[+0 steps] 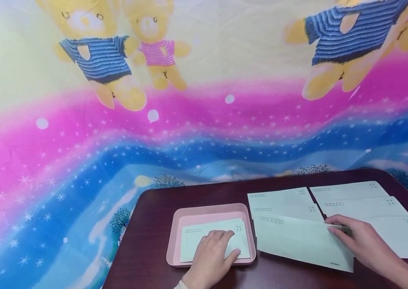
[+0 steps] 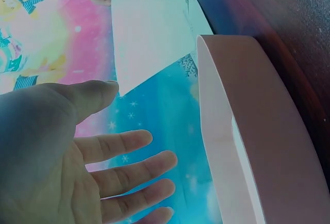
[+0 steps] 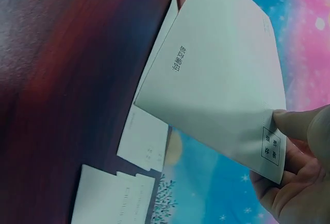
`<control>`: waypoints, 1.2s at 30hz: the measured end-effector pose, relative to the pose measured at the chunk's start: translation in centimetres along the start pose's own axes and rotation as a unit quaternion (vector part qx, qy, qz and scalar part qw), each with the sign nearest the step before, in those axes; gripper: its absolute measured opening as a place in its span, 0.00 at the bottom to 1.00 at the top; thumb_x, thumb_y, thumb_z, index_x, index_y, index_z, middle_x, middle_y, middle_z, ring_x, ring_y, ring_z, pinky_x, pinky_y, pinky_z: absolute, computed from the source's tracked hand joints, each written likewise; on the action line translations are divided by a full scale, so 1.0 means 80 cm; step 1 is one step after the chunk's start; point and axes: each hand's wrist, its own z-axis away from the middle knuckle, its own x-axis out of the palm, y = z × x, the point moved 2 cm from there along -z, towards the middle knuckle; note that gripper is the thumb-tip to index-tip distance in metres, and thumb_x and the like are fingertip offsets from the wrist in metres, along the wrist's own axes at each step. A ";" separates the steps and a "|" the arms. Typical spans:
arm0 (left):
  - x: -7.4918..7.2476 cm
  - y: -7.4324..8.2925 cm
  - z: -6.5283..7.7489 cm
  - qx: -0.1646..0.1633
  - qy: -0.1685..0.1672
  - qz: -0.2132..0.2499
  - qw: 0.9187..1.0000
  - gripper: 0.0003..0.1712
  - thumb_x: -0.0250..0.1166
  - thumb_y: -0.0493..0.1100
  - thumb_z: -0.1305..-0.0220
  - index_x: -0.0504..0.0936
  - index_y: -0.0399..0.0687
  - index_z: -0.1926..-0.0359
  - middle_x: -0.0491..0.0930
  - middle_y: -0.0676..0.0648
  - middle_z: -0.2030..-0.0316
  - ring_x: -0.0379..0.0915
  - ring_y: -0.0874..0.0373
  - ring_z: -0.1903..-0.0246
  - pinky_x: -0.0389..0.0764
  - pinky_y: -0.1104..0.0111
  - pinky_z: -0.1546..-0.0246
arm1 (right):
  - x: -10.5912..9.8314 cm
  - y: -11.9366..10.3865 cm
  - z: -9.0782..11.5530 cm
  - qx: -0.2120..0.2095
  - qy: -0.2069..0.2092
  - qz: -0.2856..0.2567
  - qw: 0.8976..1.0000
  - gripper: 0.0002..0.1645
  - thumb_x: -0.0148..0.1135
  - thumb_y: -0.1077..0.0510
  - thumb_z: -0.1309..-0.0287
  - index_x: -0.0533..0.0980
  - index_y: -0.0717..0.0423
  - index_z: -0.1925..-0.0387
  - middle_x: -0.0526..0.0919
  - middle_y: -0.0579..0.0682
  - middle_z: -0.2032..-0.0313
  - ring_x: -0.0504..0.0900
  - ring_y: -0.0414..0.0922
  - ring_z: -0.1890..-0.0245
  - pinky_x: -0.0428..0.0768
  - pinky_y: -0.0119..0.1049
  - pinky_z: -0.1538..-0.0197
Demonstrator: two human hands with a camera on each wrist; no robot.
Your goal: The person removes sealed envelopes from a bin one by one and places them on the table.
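Observation:
My right hand (image 1: 361,237) pinches an envelope (image 1: 301,243) by its upper right corner, thumb on one face and fingers behind. In the right wrist view this envelope (image 3: 216,74) is tilted, its printed face showing. It overlaps the left column of envelopes on the table in the head view. My left hand (image 1: 213,255) is over the pink tray (image 1: 207,212), where white envelopes (image 1: 189,243) lie. The left wrist view shows the fingers of the left hand (image 2: 77,152) spread and relaxed, holding nothing, beside the wall of the tray (image 2: 273,126).
Behind the held envelope, a left column of overlapping envelopes (image 1: 278,196) lies on the dark wooden table (image 1: 146,241). A right column of envelopes (image 1: 352,188) lies beside it, near the table's right edge. A curtain (image 1: 204,108) with printed bears hangs behind the table.

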 end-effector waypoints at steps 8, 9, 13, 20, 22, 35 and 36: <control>0.004 0.006 -0.002 0.006 -0.006 0.000 1.000 0.23 0.65 0.57 0.32 0.81 0.52 0.42 0.84 0.52 0.50 0.79 0.56 0.47 0.79 0.60 0.49 | 0.014 0.011 0.000 0.002 -0.028 0.000 1.000 0.08 0.66 0.63 0.37 0.83 0.46 0.60 0.88 0.48 0.59 0.84 0.32 0.63 0.80 0.31 0.65; 0.005 0.007 -0.002 0.007 -0.007 0.001 1.000 0.23 0.65 0.57 0.32 0.81 0.52 0.42 0.84 0.51 0.50 0.79 0.56 0.47 0.79 0.60 0.49 | 0.016 0.011 0.000 0.002 -0.032 0.000 0.999 0.09 0.66 0.63 0.38 0.83 0.46 0.60 0.88 0.47 0.59 0.83 0.31 0.64 0.80 0.31 0.65; 0.008 0.009 -0.003 0.008 -0.013 0.003 1.000 0.23 0.65 0.56 0.32 0.81 0.52 0.42 0.84 0.51 0.50 0.79 0.56 0.47 0.79 0.60 0.50 | 0.022 0.013 -0.003 0.001 -0.037 0.009 0.999 0.09 0.67 0.63 0.39 0.83 0.45 0.60 0.88 0.46 0.59 0.83 0.32 0.63 0.80 0.32 0.63; 0.012 0.011 -0.006 0.005 -0.014 0.003 1.000 0.23 0.65 0.56 0.33 0.81 0.53 0.42 0.84 0.52 0.49 0.78 0.57 0.47 0.79 0.61 0.51 | 0.032 0.016 -0.010 0.004 -0.056 0.027 0.998 0.09 0.66 0.62 0.38 0.84 0.52 0.57 0.89 0.51 0.57 0.86 0.53 0.56 0.83 0.39 0.60; 0.013 0.012 -0.007 0.004 -0.017 0.006 1.000 0.23 0.64 0.57 0.32 0.81 0.53 0.41 0.84 0.52 0.49 0.78 0.57 0.47 0.79 0.61 0.50 | 0.034 0.018 -0.012 0.002 -0.057 0.030 0.998 0.09 0.67 0.62 0.39 0.85 0.52 0.57 0.89 0.51 0.57 0.86 0.54 0.56 0.83 0.41 0.59; 0.024 0.015 -0.016 0.001 -0.025 0.013 1.000 0.23 0.65 0.57 0.32 0.82 0.53 0.43 0.85 0.51 0.50 0.79 0.57 0.48 0.79 0.62 0.53 | 0.045 0.024 -0.030 -0.016 -0.059 0.043 0.997 0.14 0.71 0.62 0.43 0.84 0.56 0.54 0.89 0.52 0.57 0.86 0.57 0.56 0.83 0.51 0.57; 0.025 0.015 -0.016 0.001 -0.024 0.012 1.000 0.22 0.65 0.57 0.32 0.82 0.53 0.43 0.85 0.51 0.50 0.79 0.57 0.48 0.79 0.63 0.53 | 0.046 0.024 -0.031 -0.017 -0.059 0.042 0.997 0.14 0.70 0.63 0.43 0.84 0.57 0.54 0.89 0.53 0.56 0.86 0.58 0.55 0.83 0.52 0.57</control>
